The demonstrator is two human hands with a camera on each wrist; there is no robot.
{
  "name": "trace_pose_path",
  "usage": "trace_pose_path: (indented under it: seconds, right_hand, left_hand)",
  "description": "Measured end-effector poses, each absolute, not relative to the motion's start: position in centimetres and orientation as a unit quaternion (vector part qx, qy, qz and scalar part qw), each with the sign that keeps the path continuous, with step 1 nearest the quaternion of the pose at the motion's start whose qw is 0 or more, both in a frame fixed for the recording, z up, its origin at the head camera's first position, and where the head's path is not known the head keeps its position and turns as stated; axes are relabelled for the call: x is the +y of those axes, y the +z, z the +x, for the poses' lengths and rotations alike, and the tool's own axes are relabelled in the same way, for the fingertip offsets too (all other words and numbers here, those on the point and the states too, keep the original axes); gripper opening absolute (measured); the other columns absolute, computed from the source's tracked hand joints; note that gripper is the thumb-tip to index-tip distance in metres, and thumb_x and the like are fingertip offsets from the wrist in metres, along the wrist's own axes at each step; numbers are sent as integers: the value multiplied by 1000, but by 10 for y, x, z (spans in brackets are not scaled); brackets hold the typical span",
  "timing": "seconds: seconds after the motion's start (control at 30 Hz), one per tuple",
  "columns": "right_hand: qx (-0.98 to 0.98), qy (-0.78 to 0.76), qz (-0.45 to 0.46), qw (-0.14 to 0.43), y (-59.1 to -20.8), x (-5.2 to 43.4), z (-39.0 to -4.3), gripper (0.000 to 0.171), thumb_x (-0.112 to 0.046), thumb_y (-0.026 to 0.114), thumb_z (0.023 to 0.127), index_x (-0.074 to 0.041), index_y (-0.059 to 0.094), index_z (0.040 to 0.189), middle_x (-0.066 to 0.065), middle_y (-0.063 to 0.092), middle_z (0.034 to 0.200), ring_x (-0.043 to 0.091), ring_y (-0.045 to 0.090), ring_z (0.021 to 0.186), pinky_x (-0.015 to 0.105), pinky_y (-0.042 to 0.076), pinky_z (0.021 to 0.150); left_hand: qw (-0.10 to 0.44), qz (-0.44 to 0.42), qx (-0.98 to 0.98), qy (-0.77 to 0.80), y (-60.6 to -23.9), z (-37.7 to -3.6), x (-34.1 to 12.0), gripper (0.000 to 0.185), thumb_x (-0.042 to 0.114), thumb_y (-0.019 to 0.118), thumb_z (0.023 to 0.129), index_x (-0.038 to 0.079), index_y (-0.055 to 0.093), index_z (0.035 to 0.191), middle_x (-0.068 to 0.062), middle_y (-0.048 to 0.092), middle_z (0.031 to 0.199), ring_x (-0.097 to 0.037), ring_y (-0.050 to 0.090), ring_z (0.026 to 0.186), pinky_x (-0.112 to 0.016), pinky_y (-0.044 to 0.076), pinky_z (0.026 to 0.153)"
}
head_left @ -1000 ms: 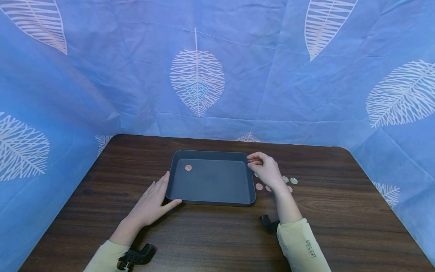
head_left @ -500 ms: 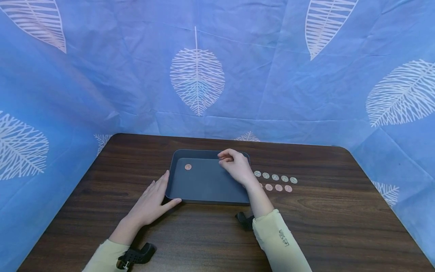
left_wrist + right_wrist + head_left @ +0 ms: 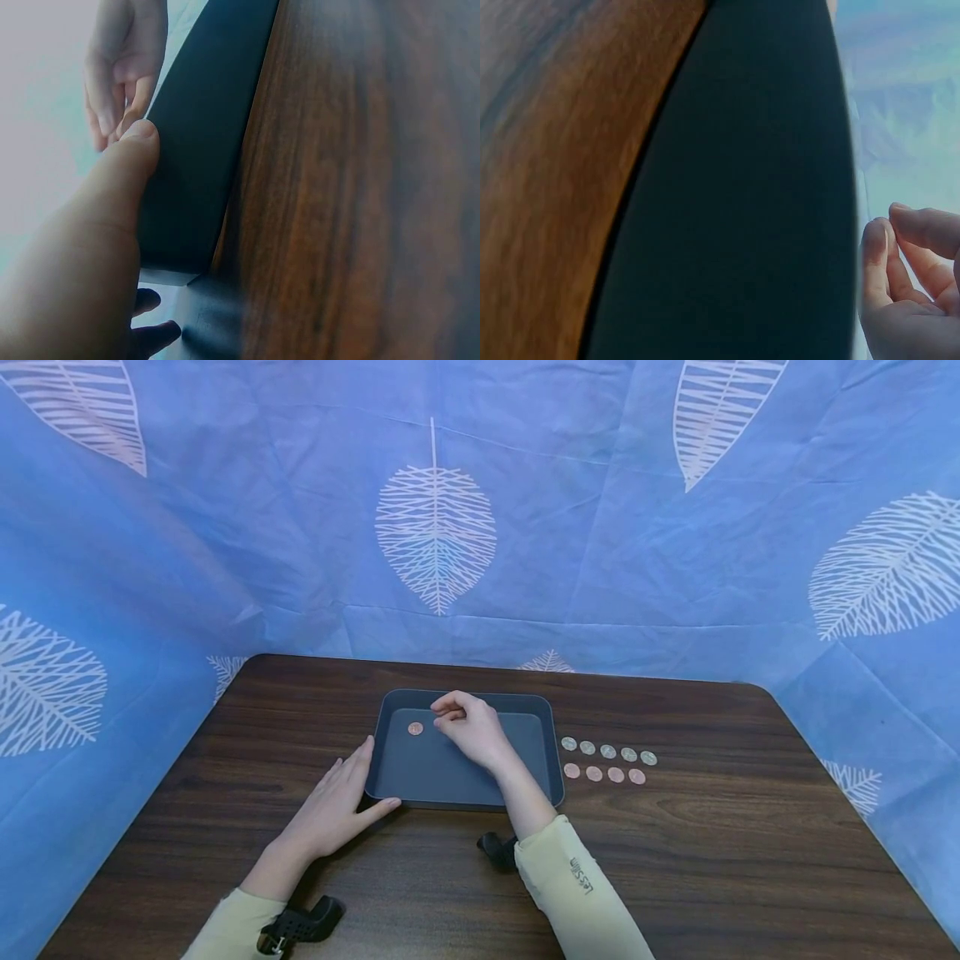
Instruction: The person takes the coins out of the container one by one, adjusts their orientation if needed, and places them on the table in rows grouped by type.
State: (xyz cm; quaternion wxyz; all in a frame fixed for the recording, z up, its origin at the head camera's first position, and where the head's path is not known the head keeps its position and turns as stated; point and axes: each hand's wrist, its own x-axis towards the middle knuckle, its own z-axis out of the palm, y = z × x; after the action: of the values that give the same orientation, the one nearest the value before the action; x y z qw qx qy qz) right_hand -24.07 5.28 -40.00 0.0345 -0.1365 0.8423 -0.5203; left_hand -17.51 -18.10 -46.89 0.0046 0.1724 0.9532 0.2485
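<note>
In the head view a dark grey rectangular tray point(image 3: 480, 781) lies on the table. My left hand point(image 3: 330, 810) rests against its left side and near-left corner, fingers straight, thumb out along the front; the left wrist view shows the thumb point(image 3: 124, 169) at the tray's rim. Over the tray hovers my right hand point(image 3: 474, 729), its fingers bent and nothing seen between them. Just left of its fingertips a copper coin point(image 3: 416, 728) lies in the tray. In the right wrist view the right hand point(image 3: 915, 277) shows thumb and fingertips close together beyond the tray wall point(image 3: 742, 195).
Right of the tray, several silver coins point(image 3: 608, 752) lie in a row, with several copper coins point(image 3: 594, 773) in a row nearer to me. The dark wooden table point(image 3: 750, 827) meets a blue leaf-patterned cloth point(image 3: 570, 527) behind.
My right hand has moved left from the tray's right edge, across the tray to beside the copper coin, uncovering the coin rows. The left hand has stayed still.
</note>
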Motion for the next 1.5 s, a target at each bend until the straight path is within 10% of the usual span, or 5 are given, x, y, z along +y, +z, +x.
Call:
trace_pose_path:
  seconds: [1.5]
  right_hand:
    - [865,-481,-123,70,-449,22,-269,31,-21,67,92,-9,65,120,4,64,108,18,61,98,35,50,82]
  left_hand:
    - [8,171,954,247,-467,-175,-181,101,64,53,88,4,5,154,-15,14,158,-30,19,142,-56,15,112]
